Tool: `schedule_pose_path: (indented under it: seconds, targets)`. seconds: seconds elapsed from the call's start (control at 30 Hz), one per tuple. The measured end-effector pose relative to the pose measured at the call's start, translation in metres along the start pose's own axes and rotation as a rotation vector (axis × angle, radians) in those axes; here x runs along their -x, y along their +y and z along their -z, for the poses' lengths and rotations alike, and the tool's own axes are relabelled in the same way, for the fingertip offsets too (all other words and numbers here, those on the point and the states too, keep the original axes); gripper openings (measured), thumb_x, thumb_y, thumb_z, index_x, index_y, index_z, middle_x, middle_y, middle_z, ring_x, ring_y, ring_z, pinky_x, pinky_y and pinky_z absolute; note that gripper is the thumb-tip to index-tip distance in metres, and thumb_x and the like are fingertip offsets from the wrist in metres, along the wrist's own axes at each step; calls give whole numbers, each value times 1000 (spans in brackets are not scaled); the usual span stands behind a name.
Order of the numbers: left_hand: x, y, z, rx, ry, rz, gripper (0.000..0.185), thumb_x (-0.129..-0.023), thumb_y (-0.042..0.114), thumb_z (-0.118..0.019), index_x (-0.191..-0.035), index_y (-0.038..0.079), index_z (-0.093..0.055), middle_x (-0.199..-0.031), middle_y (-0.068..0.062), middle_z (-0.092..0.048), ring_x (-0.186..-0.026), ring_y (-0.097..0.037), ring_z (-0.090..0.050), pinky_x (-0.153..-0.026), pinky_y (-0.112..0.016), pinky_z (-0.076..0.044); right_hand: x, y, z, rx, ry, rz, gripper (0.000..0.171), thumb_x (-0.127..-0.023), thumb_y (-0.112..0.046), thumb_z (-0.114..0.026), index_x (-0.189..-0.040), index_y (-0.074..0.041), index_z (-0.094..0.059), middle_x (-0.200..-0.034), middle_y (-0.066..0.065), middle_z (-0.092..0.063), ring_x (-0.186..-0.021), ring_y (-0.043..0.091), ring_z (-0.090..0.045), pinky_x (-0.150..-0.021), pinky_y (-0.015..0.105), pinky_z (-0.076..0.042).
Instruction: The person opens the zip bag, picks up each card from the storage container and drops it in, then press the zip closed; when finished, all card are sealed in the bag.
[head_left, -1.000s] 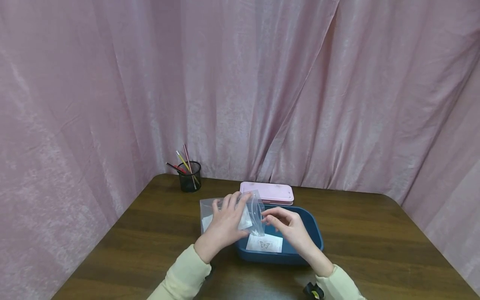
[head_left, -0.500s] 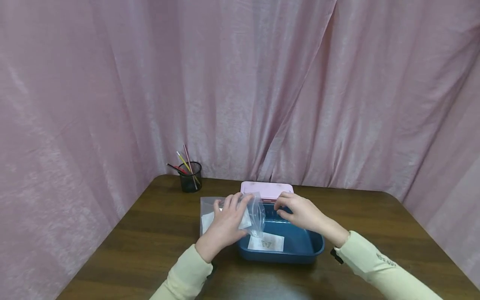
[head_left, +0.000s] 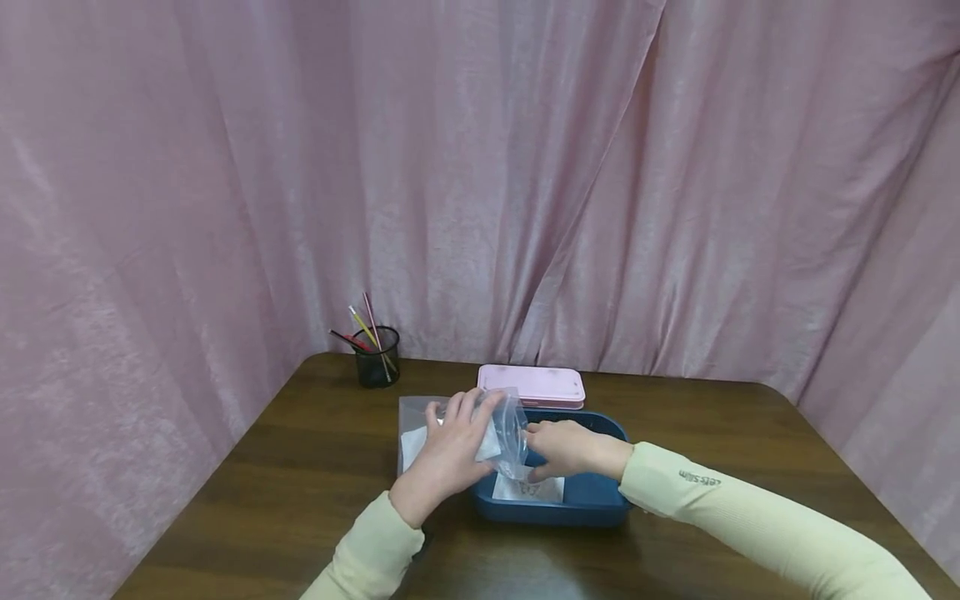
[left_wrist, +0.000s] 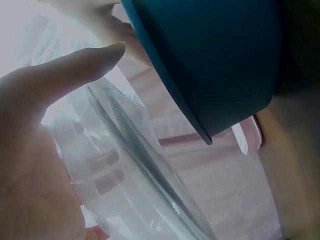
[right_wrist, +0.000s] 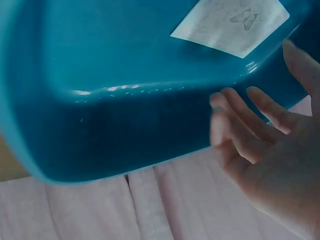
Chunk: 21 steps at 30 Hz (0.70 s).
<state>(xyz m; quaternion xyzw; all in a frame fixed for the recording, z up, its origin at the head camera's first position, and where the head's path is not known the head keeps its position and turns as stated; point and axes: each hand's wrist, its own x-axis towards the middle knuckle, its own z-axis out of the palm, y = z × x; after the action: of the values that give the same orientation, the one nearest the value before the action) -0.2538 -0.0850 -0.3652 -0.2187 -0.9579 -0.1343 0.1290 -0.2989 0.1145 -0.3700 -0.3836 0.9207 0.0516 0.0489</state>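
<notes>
Two hands meet over a blue bin (head_left: pixel 592 500) on a dark table (head_left: pixel 315 500). The left hand (head_left: pixel 450 450) curls its fingers round a clear bag (head_left: pixel 510 425), held at the bin's 9 o'clock edge with white paper inside. The right hand (head_left: pixel 562 448), fingers loosely straight, reaches into the bin beside the bag's mouth; whether it touches the bag is hidden. A white card (head_left: pixel 536 492) with a faint butterfly lies on the bin floor, half covered by that hand. At 12 o'clock sits a pink case (head_left: pixel 532 386); at 10 o'clock, a pen cup (head_left: pixel 377 367).
</notes>
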Motion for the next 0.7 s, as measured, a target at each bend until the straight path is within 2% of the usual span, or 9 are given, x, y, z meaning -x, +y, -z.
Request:
schedule_pose_path:
  seconds: [0.1, 0.2, 0.33, 0.43, 0.7]
  targets:
    - [0, 0, 1, 5, -5, 3, 94, -70, 32, -87, -145, 25, -30, -146, -14, -39, -134, -34, -36, -103, -65, -24, -7, -4, -1, -33, -92, -67, 55, -79, -41, -78, -122, -11, -64, -117, 6, -68, -97, 19, -66, -85, 38, -56]
    - [-1, 0, 2, 10, -7, 8, 94, -70, 32, -87, -145, 26, -30, -146, -14, -39, -134, -33, -35, -104, -66, -24, -13, -7, -3, -57, -174, -142, 53, -78, -41, -79, -121, -13, -65, -114, 4, -68, -94, 17, -64, -89, 38, -55]
    - [-1, 0, 2, 21, 0, 1, 93, -71, 31, -86, -145, 25, -31, -146, -14, -40, -133, -34, -36, -104, -66, -24, -15, -11, -8, 1, -275, -219, 59, -77, -39, -80, -127, -16, -61, -113, 3, -63, -90, 18, -61, -92, 38, -54]
    - [-1, 0, 2, 21, 4, 2, 93, -70, 31, -87, -145, 24, -32, -145, -14, -40, -133, -34, -36, -104, -66, -24, -15, -13, -11, 42, -298, -232, 63, -75, -37, -82, -131, -18, -59, -114, 3, -61, -89, 18, -59, -93, 38, -54]
    - [-1, 0, 3, 35, -14, 14, 92, -71, 30, -86, -145, 24, -31, -146, -14, -39, -134, -34, -35, -105, -66, -23, -20, -17, -14, -31, -290, -287, 53, -72, -30, -85, -119, -17, -64, -107, 2, -62, -91, 19, -59, -95, 40, -53]
